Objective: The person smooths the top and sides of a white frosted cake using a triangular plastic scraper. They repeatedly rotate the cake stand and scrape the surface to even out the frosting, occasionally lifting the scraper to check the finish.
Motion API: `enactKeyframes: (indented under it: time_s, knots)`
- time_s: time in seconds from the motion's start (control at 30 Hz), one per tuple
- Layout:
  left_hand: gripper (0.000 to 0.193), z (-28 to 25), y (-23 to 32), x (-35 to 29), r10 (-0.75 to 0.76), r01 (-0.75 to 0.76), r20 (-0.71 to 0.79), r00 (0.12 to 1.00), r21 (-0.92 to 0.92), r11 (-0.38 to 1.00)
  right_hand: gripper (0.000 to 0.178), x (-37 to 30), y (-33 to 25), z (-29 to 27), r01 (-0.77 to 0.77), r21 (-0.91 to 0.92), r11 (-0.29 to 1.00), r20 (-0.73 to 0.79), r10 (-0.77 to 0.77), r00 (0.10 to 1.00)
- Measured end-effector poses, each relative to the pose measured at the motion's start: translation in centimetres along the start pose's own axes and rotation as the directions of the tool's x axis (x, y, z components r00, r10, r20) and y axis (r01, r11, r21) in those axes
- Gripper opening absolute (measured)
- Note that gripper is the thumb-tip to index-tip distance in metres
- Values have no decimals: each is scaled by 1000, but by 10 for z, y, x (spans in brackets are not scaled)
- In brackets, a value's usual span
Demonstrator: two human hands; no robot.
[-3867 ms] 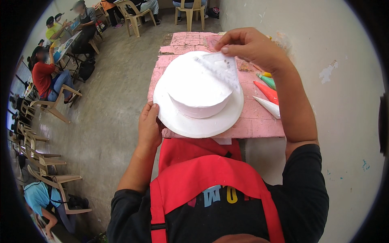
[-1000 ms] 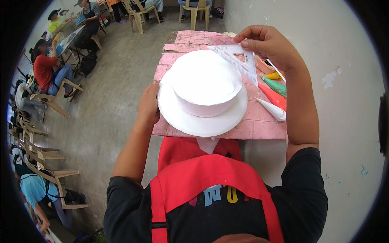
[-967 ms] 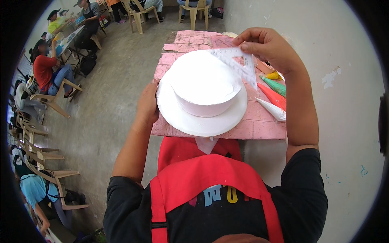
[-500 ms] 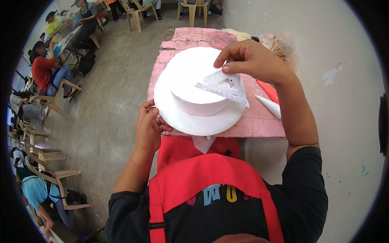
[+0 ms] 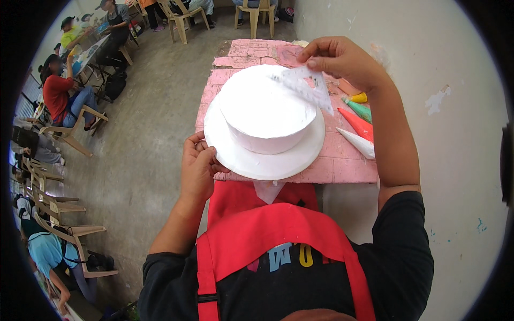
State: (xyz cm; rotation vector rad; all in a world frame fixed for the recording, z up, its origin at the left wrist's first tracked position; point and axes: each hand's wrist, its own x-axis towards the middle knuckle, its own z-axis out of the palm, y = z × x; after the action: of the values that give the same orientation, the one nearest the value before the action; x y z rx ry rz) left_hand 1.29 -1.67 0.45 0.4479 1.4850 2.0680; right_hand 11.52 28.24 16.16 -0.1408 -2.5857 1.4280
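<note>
A round, white-covered cake [image 5: 265,104] sits on a wider white round board [image 5: 257,168] in front of me. My left hand [image 5: 199,166] is at the board's left edge, with fingers curled under it and the thumb near the rim. Up over the cake's far right side, my right hand [image 5: 340,61] pinches a corner of a translucent set square [image 5: 316,95] with a cut-out middle. One long side of it hangs above the cake top; whether it touches the surface I cannot tell.
Piping bags lie to the right of the board: a white one [image 5: 356,142], a red one [image 5: 357,124], a green one [image 5: 360,109] and a yellow tip [image 5: 360,98]. The pink table [image 5: 348,168] stands against a wall [image 5: 444,160]. People and chairs [image 5: 80,125] are at the left.
My right hand has lifted the set square up and away toward the cake's far right edge, uncovering the green and yellow piping bags. My left hand stays at the board's rim.
</note>
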Motion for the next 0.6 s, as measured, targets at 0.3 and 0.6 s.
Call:
enactKeyframes:
  time_s: [0.3,0.6]
  knots:
    - [43,-1,-2,12,4,-4,-35,999,2,1000,20,-15,-1,20,46,-28,999,133,-42,990]
    - [40,-1,0,17,6,-7,-44,999,-11,1000,18,-11,7,-5,-18,-24,1000,-124,15,992]
